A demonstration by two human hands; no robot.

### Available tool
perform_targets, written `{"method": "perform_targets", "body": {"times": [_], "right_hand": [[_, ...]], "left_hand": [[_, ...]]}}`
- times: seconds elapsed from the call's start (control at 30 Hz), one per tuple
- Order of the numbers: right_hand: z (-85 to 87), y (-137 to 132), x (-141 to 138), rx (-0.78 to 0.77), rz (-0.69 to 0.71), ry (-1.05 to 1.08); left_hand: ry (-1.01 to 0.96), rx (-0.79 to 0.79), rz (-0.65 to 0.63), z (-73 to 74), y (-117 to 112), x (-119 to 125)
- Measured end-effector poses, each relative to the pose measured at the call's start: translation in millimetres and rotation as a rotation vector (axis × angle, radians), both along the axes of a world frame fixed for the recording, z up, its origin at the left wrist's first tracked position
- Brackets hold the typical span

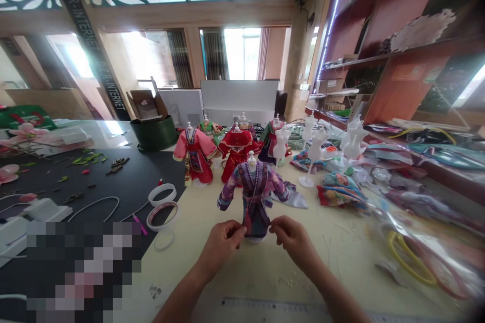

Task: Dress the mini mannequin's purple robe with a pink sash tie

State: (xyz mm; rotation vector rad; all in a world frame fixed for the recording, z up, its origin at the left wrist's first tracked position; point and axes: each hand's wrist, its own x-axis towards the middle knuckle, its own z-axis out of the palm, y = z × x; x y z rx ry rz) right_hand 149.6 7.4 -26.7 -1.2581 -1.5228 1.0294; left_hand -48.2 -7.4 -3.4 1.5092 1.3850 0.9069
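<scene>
A small purple patterned robe (255, 186) with wide sleeves and a crossed collar hangs on a white miniature mannequin (252, 160), upright at the middle of the table. My left hand (225, 239) pinches the robe's lower left edge between thumb and fingers. On the other side, my right hand (288, 234) pinches the lower right edge. Just behind stand more dressed mannequins, among them a red dress (237, 149) and a pink and red robe (195, 154). Grey and purple cloth (295, 198) lies behind the robe's right sleeve.
Bare white mannequins (317, 151) and folded patterned cloth (341, 190) are at the right, near yellow-handled scissors (411, 257). Tape rolls (162, 215) lie left. A ruler (273, 307) lies along the front. A green round container (155, 133) stands back left.
</scene>
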Motion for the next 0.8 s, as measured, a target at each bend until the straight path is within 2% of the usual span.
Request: {"method": "perform_targets", "body": {"times": [0.07, 0.17, 0.33, 0.47, 0.53, 0.67, 0.8], "right_hand": [[-1.3, 1, 3, 0.023, -0.060, 0.007], [0.3, 0, 4, 0.101, -0.105, 0.088], [-0.2, -2, 0, 0.083, -0.037, 0.020], [-5.0, 0, 0, 0.135, -0.084, -0.010], [-8.5, 1, 1, 0.139, -0.094, -0.088], [-15.2, 4, 1, 0.107, -0.095, -0.385], [-17.7, 4, -1, 0.084, -0.102, -0.543]], "left_hand": [[0.030, -0.023, 0.026, -0.7, -1, -4], [0.040, 0.031, 0.097, 0.0, -3, -10], [0.056, 0.100, 0.124, -5.2, -7, -14], [0.033, 0.102, 0.175, -12.9, -7, -16], [0.002, 0.113, 0.214, -13.9, -6, -16], [-0.023, 0.128, 0.272, -14.6, -3, -12], [0.062, 0.110, 0.205, -20.1, 2, -14]]}}
